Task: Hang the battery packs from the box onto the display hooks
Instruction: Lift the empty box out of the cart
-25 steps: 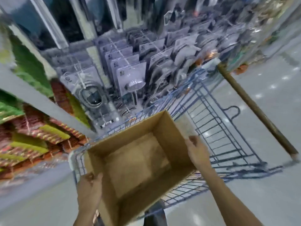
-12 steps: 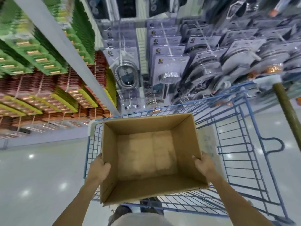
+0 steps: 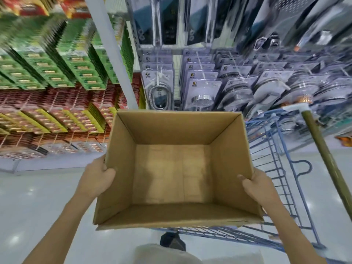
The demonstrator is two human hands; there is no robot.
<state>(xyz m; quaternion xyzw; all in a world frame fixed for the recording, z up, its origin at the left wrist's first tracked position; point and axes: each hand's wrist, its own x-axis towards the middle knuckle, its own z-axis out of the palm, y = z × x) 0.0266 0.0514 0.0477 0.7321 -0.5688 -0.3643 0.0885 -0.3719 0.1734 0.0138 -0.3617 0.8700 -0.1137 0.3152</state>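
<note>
Holding the box (image 3: 177, 168) over the cart (image 3: 282, 168).
Left hand (image 3: 97, 176) and right hand (image 3: 255, 184) each grip one side wall; nothing lies inside.

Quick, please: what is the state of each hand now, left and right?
Left hand: closed on the left wall of the cardboard box.
Right hand: closed on the right wall of the same box.

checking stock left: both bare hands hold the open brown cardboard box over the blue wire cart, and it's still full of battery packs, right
Not full: the head view shows the open brown cardboard box empty, bare floor inside. The left hand and right hand do grip its sides, above the blue wire cart.
</note>
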